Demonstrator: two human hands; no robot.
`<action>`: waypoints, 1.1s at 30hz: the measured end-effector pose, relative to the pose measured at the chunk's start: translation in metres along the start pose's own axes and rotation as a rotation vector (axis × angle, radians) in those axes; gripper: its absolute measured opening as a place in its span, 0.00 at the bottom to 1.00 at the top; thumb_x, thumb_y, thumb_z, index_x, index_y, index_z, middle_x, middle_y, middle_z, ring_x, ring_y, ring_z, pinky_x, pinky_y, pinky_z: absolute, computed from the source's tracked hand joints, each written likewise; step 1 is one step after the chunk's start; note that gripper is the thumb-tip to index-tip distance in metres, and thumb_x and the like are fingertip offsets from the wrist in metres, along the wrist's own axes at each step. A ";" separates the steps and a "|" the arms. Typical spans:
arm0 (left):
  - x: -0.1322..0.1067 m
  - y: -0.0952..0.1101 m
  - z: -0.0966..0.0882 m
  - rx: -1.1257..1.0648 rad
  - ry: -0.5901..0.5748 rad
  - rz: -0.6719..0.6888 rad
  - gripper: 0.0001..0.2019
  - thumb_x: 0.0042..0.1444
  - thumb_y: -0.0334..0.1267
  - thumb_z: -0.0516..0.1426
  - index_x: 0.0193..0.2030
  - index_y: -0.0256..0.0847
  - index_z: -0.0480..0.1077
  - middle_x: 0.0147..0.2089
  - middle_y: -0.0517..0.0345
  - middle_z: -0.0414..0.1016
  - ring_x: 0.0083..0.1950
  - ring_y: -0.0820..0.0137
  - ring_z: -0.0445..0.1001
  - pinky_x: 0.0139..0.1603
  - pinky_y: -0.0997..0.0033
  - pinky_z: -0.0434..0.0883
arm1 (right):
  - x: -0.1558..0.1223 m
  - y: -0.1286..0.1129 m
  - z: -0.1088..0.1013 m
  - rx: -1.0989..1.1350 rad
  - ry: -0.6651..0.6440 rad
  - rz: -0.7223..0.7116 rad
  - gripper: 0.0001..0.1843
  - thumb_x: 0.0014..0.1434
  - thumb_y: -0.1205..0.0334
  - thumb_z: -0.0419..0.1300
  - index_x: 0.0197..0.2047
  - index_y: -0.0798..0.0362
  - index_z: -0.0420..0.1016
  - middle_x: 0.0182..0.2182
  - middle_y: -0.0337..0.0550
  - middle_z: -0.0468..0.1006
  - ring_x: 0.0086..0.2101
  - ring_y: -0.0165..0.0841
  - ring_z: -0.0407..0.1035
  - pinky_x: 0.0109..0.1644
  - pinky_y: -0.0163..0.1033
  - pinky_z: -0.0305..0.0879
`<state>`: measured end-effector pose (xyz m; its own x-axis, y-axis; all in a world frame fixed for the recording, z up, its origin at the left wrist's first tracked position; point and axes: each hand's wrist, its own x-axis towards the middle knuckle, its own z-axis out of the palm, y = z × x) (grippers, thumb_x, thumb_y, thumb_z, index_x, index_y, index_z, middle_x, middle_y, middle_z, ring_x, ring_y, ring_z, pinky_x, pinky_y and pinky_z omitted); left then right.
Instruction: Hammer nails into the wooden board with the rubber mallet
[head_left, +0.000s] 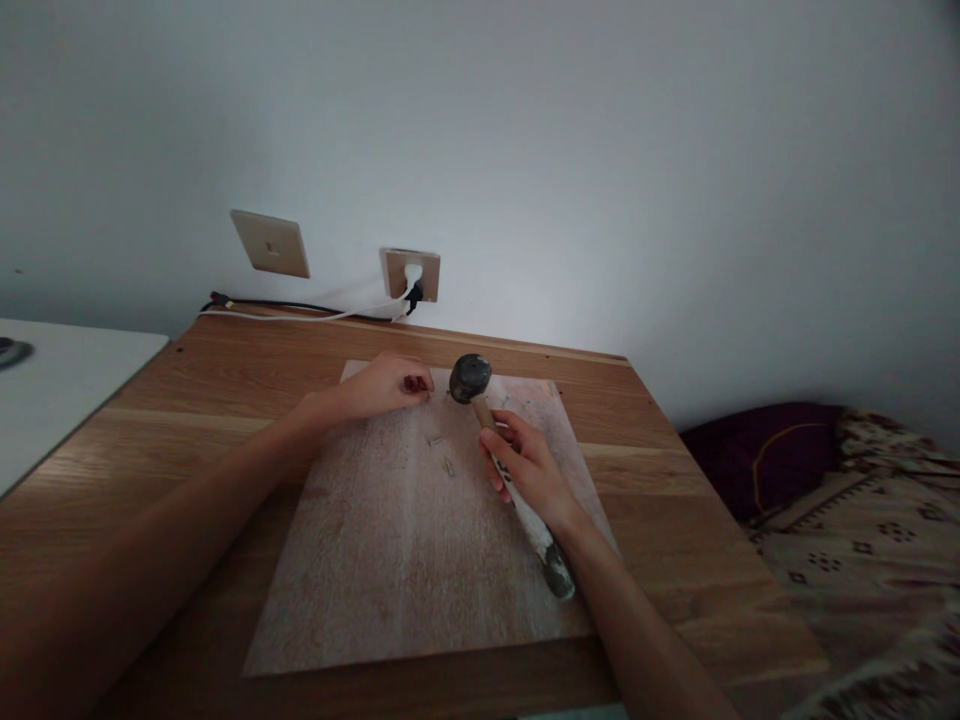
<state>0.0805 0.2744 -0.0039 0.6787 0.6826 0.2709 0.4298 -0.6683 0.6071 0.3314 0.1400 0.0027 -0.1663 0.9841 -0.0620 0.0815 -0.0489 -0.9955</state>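
Observation:
A pale plywood board [390,560] lies on a wooden table [697,560]. My right hand [529,468] is closed around the wooden handle of a hammer [471,378], whose dark head points up and away over the board's far edge. My left hand [386,385] rests at the far end of the board with its fingers curled in a pinch near the hammer head; what it pinches is too small to make out. Two small nails [442,452] lie loose on the board between my hands.
On the wall behind are a blank switch plate [270,243] and a socket with a white plug [411,274]; cables [300,311] run along the table's back edge. A white surface [52,385] adjoins at left. A patterned bed with a dark cushion [757,450] stands at right.

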 end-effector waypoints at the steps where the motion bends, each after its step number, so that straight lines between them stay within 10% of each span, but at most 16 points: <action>1: 0.000 -0.001 -0.001 0.000 -0.001 0.002 0.06 0.57 0.31 0.60 0.37 0.41 0.80 0.36 0.59 0.82 0.37 0.69 0.79 0.40 0.74 0.70 | 0.000 0.000 0.000 -0.001 -0.002 0.001 0.20 0.63 0.45 0.65 0.48 0.50 0.71 0.27 0.32 0.70 0.15 0.25 0.62 0.12 0.32 0.59; 33: 0.001 -0.010 0.021 -0.234 0.114 -0.153 0.24 0.52 0.35 0.64 0.57 0.37 0.72 0.49 0.48 0.85 0.46 0.60 0.83 0.49 0.62 0.77 | 0.012 -0.007 0.033 0.046 -0.070 -0.028 0.19 0.64 0.43 0.65 0.45 0.50 0.69 0.22 0.28 0.70 0.14 0.24 0.58 0.12 0.30 0.56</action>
<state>0.0891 0.2754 -0.0248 0.5395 0.8077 0.2376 0.3638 -0.4781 0.7994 0.2961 0.1467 0.0063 -0.2365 0.9709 -0.0369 0.0303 -0.0306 -0.9991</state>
